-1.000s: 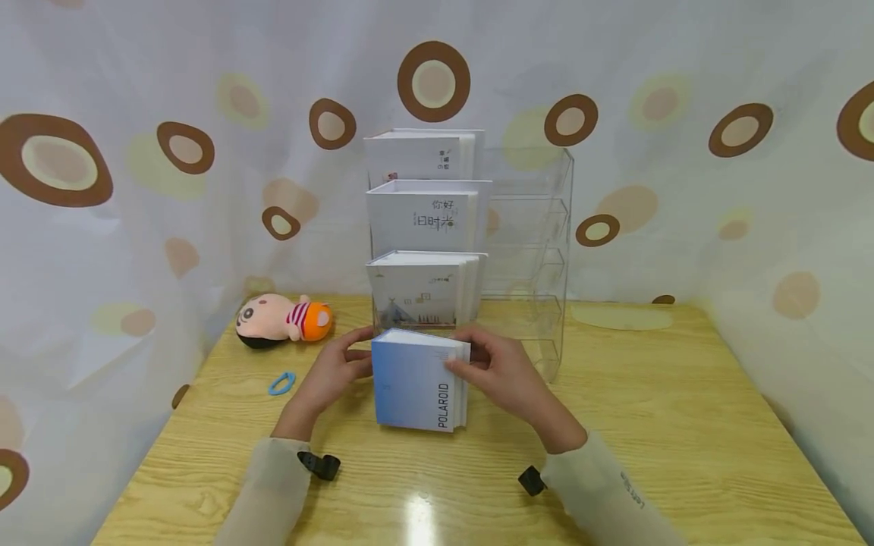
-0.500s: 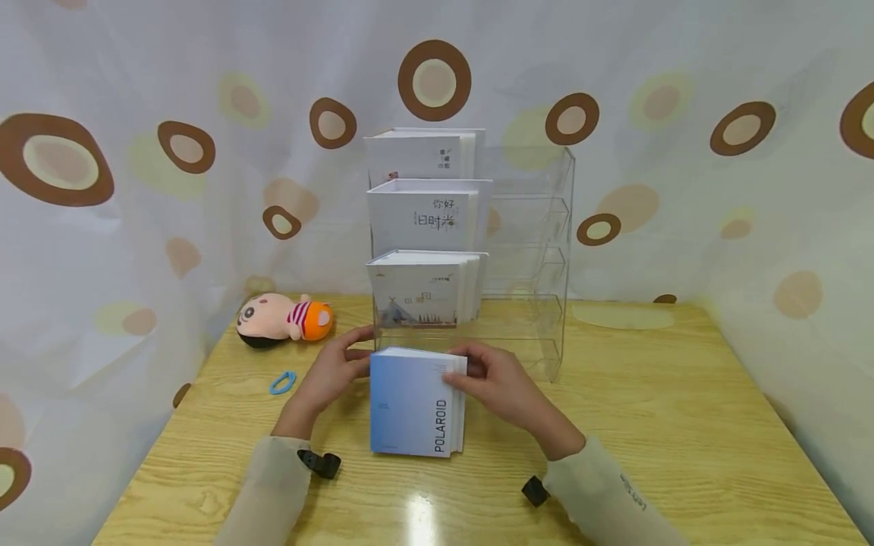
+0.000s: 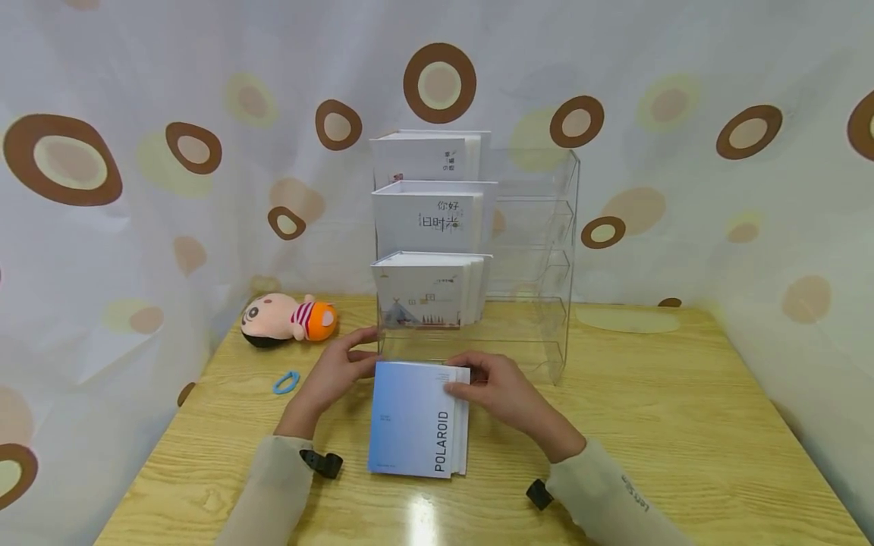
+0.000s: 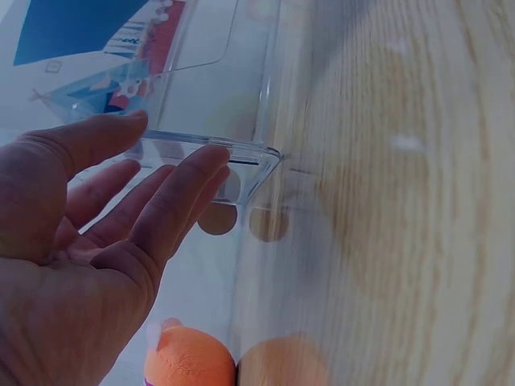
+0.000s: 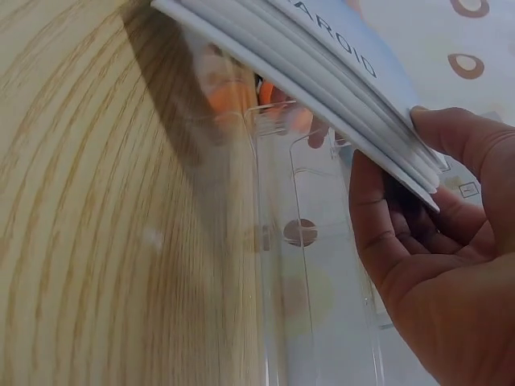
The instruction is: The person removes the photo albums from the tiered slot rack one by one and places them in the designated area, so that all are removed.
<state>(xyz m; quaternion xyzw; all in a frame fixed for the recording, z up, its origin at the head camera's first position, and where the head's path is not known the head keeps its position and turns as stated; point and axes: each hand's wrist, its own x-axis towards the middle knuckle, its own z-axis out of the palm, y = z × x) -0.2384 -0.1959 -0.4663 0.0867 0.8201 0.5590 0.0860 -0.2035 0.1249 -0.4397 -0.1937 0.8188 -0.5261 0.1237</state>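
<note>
A blue-and-white photo album (image 3: 410,421) marked POLAROID leans back in front of the clear rack (image 3: 526,334). My right hand (image 3: 501,390) pinches its upper right edge, thumb on the front cover and fingers behind the back cover. The right wrist view shows the album's white page edges (image 5: 322,88) tilted above the wood. My left hand (image 3: 337,371) is at the rack's lower left side, its fingers (image 4: 173,201) extended and touching the clear corner.
Three white albums stand in the rack's upper tiers: top (image 3: 416,159), middle (image 3: 423,224) and lower (image 3: 419,296). A plush doll (image 3: 290,318) lies on the table (image 3: 669,425) at left, with a blue ring (image 3: 285,382) near it. A patterned curtain hangs behind.
The blue album has come down and toward me in my right hand, away from the rack, and tilts further back. My left hand stays at the rack's side.
</note>
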